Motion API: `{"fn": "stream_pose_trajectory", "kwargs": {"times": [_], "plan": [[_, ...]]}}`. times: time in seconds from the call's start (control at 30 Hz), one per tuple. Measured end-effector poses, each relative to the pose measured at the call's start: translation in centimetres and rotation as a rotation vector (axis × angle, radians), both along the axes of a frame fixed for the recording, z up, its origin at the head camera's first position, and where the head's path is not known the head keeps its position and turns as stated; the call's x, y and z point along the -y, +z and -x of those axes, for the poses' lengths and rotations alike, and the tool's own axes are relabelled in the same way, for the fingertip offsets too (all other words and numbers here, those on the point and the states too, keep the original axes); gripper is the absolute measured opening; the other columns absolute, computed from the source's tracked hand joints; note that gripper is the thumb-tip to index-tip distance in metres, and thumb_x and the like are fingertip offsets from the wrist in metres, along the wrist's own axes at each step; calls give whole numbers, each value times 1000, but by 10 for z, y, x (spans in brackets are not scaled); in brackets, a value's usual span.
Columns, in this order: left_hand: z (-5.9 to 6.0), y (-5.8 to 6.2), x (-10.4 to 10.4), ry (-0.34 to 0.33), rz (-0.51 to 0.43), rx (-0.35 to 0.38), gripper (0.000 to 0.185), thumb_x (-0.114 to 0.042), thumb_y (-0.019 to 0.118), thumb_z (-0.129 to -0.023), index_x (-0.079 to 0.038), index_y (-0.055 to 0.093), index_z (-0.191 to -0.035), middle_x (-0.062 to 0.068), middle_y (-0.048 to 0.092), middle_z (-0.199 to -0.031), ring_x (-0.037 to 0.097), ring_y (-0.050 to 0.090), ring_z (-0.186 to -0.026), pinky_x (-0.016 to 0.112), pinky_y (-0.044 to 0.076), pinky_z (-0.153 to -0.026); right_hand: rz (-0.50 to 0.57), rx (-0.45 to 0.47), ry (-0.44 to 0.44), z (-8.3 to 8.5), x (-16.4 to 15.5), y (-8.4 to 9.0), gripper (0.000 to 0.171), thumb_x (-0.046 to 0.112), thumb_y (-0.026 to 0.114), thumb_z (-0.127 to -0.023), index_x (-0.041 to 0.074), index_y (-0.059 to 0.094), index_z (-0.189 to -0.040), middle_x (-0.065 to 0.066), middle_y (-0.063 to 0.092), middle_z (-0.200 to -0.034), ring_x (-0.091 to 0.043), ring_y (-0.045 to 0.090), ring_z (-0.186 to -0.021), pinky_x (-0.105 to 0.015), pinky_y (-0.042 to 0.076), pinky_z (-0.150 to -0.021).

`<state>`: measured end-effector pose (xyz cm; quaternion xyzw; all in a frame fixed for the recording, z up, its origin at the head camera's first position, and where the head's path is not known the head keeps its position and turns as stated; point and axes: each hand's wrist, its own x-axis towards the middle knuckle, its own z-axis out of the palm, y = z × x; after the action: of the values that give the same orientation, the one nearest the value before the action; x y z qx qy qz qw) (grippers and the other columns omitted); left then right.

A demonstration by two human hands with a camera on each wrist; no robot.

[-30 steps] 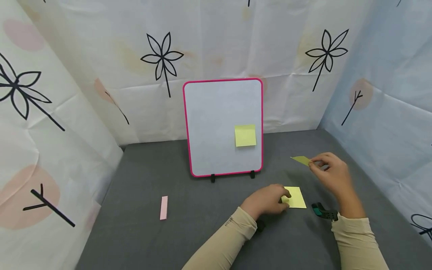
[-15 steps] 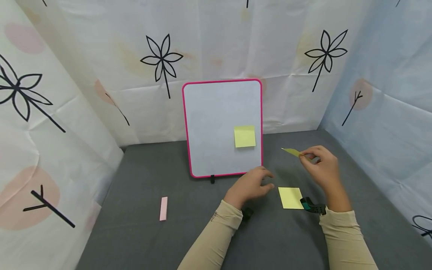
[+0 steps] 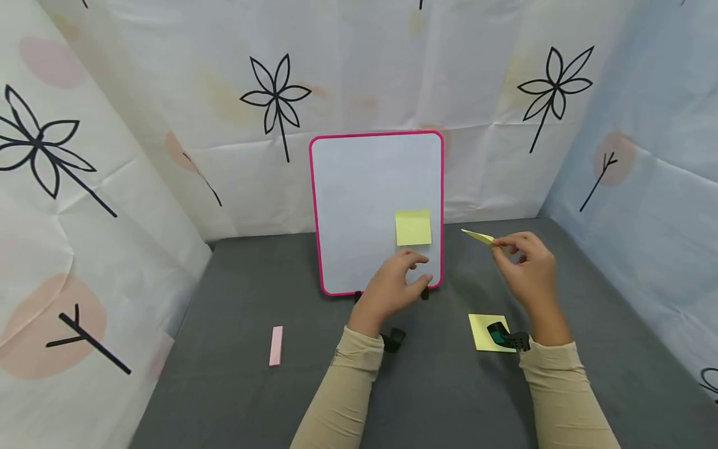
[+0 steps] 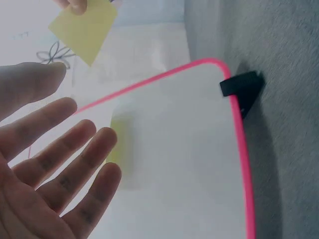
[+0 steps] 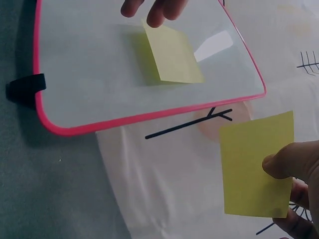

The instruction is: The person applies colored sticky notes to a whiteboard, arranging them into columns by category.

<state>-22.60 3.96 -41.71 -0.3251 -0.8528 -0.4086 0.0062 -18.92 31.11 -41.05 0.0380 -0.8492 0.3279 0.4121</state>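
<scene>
A white board with a pink rim (image 3: 359,187) stands upright at the back of the table on small black feet. One yellow sticky note (image 3: 413,229) is on its lower right part. My left hand (image 3: 392,284) is in front of the board just below that note, fingers spread and holding nothing; the left wrist view shows its open palm (image 4: 45,169). To the right of the board, my right hand (image 3: 526,265) pinches a second yellow sticky note (image 5: 254,169) by its edge between thumb and fingers. Partly behind the right wrist strap, a yellow pad of notes (image 3: 483,333) lies on the table.
A narrow pink strip (image 3: 276,346) lies on the grey table (image 3: 224,399), left of the left arm. Printed white cloth (image 3: 359,75) hangs behind the board and along both sides. Black straps with a camera mount (image 3: 507,337) are on the wrists.
My left hand has left the yellow pad and moved up and left to the board. My right hand has carried its sticky note left and up, closer to the board.
</scene>
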Motion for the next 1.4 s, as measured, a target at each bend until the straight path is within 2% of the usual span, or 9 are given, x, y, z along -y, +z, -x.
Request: {"fn": "stream_pose_trajectory", "kwargs": {"times": [0.3, 0.47, 0.6, 0.77, 1.0, 1.2, 1.4], "plan": [[8, 5, 11, 40, -110, -50, 39, -20, 72, -102, -3, 68, -137, 10, 64, -136, 32, 65, -121, 47, 59, -100, 27, -80, 40, 20, 22, 5, 7, 0, 76, -93, 0, 83, -95, -19, 69, -93, -19, 53, -81, -18, 38, -67], [10, 5, 15, 69, -141, -68, 40, -18, 74, -100, -2, 68, -137, 12, 65, -134, 33, 65, -121, 47, 58, -102, 50, -115, 50, 32, 37, 8, 5, 0, 77, -92, -1, 82, -93, -20, 68, -93, -20, 52, -81, -19, 36, -66], [12, 4, 18, 82, -155, -74, 42, -18, 75, -100, -2, 68, -138, 13, 65, -135, 33, 64, -122, 48, 58, -103, 55, -147, 39, 40, 47, 10, 6, 3, 79, -92, -2, 82, -93, -21, 68, -92, -21, 53, -80, -18, 35, -66], [14, 4, 22, 108, -156, -98, 43, -18, 75, -99, -2, 67, -139, 11, 64, -135, 32, 64, -124, 44, 57, -104, 72, -177, 55, 50, 60, 14, 10, 6, 77, -93, -1, 83, -96, -22, 68, -95, -31, 57, -85, -22, 38, -70], [18, 7, 26, 125, -164, -113, 44, -18, 75, -99, -3, 66, -140, 10, 63, -137, 32, 63, -127, 44, 55, -108, 97, -292, 74, 66, 78, 19, 16, 11, 74, -95, -3, 82, -92, -24, 69, -95, -37, 58, -84, -21, 36, -72], [22, 6, 32, 149, -180, -138, 43, -17, 76, -98, -1, 67, -138, 11, 64, -136, 31, 64, -128, 45, 55, -108, 76, -320, 70, 78, 94, 26, 11, 5, 75, -93, -2, 83, -93, -24, 69, -95, -42, 56, -86, -24, 34, -75], [24, 6, 37, 161, -185, -149, 43, -18, 76, -99, -2, 68, -138, 10, 65, -135, 29, 64, -128, 44, 55, -109, 52, -329, 80, 90, 110, 30, 9, 1, 77, -92, -5, 83, -96, -25, 68, -95, -42, 55, -86, -38, 38, -77]]}}
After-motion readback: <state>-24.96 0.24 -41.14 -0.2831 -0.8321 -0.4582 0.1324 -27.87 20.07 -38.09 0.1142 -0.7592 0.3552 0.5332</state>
